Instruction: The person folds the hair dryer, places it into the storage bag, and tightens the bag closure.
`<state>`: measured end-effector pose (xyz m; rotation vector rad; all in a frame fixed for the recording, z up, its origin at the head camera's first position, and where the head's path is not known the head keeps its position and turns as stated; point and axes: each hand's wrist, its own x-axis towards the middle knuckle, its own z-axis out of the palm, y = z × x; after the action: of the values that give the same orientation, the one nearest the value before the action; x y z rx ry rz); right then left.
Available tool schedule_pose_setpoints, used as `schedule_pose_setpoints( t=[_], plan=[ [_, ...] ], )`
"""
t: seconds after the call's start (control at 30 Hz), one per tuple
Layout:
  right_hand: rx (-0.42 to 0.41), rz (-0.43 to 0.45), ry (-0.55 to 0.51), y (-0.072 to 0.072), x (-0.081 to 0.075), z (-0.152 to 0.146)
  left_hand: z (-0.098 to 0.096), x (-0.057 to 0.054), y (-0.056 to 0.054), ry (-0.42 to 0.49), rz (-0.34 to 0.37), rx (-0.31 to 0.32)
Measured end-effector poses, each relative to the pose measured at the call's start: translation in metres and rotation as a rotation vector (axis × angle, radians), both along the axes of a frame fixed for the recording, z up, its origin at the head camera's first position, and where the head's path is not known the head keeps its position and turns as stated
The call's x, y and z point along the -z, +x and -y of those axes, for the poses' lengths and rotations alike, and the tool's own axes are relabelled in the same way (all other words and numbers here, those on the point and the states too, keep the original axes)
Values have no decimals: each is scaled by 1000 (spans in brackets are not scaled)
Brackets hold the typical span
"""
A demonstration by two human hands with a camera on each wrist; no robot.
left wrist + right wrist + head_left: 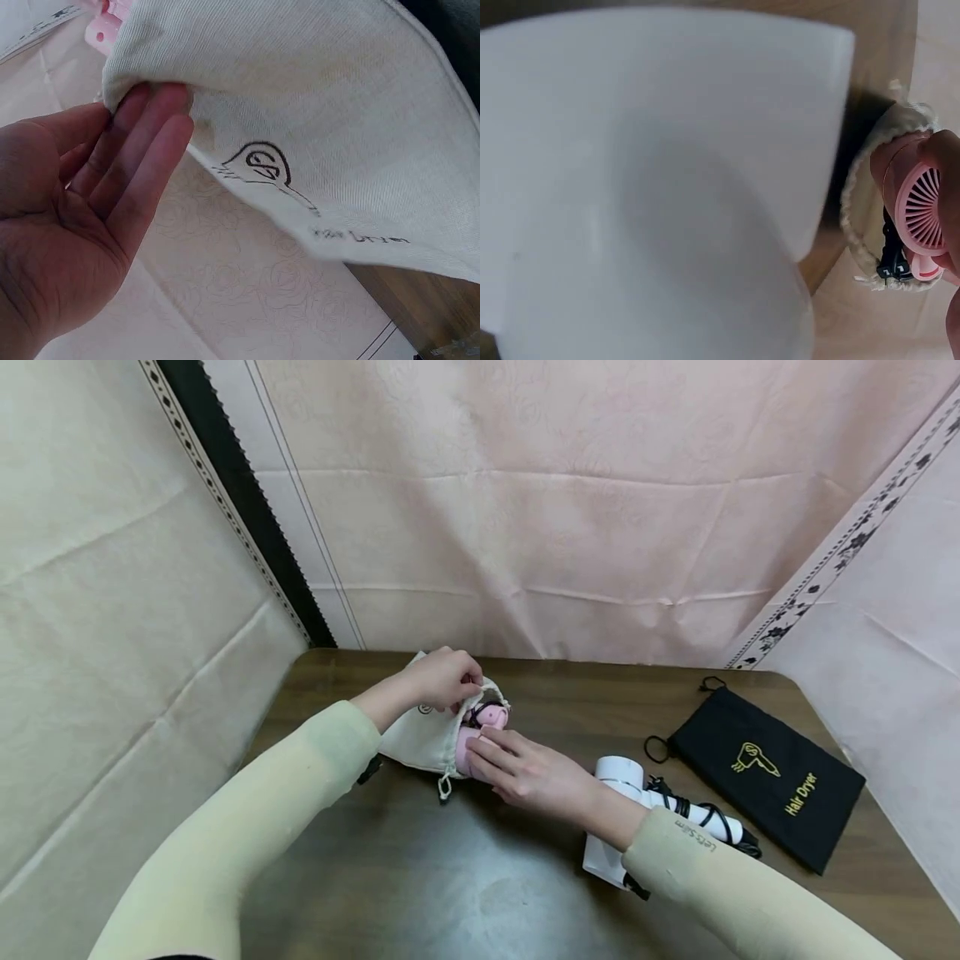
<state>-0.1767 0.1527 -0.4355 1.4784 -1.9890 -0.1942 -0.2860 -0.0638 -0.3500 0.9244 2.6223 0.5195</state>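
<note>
A cream cloth drawstring bag [412, 742] lies near the back of the table, its mouth to the right. My left hand [444, 678] pinches the upper rim of that mouth; in the left wrist view, thumb and fingers meet at the cloth edge [150, 56]. Partly inside the bag is a pink hair dryer [467, 753], its slatted round grille [924, 208] facing out of the opening. My right hand [534, 775] holds the dryer at this outer end. A black cord [891, 247] shows beside it within the mouth; the dryer's far end is hidden by cloth.
A white hair dryer [619, 772] with its black cord wound around the handle lies under and beside my right forearm. Farther right is a black drawstring pouch [750, 752] with a gold dryer print. Cloth curtains [525, 527] stand behind the wooden table [420, 877].
</note>
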Motion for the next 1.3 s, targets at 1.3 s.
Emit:
schedule_pose_setpoints(
  t=[1.3],
  plan=[
    [31, 186, -89, -10, 12, 5, 6, -1, 12, 57, 134, 1]
  ],
)
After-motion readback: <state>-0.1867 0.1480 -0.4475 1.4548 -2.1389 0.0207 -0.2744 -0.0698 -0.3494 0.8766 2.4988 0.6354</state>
